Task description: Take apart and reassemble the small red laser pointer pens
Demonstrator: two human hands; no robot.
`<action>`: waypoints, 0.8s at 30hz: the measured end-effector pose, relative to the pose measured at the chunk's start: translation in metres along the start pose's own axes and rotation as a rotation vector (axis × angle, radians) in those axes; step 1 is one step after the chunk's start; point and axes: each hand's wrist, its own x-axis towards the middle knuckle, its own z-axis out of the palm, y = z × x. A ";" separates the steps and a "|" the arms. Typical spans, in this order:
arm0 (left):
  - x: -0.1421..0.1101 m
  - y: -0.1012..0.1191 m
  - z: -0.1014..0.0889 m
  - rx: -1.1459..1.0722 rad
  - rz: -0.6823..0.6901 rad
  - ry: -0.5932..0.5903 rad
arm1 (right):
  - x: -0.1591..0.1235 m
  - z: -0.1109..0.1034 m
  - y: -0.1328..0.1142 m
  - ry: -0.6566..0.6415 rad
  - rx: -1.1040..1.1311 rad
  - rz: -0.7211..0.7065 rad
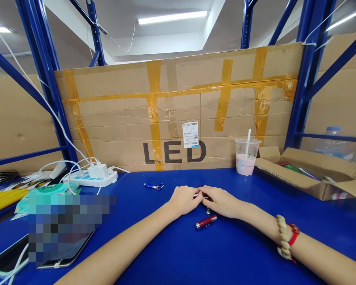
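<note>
Left hand (184,200) and right hand (224,202) pinch a small item (205,196) between their fingertips, which hide most of it; its type cannot be determined. One red penlight (206,222) lies nearer the person on the blue table (178,253).

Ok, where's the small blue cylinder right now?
In the head view, the small blue cylinder lies on the blue tabletop, left of the left hand, between it and the white power strip.
</note>
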 end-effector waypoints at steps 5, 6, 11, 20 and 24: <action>0.000 -0.001 0.001 -0.001 -0.003 0.006 | -0.001 0.000 0.000 -0.004 -0.002 0.001; 0.000 -0.001 0.002 -0.002 -0.004 0.007 | -0.001 -0.001 0.000 -0.005 -0.003 0.002; -0.001 0.000 0.001 0.000 -0.002 0.001 | -0.002 -0.001 -0.001 -0.002 -0.003 0.000; -0.001 0.000 0.000 -0.004 0.000 -0.008 | -0.001 -0.001 -0.001 0.000 0.001 0.000; -0.001 0.000 0.000 -0.004 -0.001 -0.004 | -0.001 -0.002 -0.002 -0.003 -0.001 0.008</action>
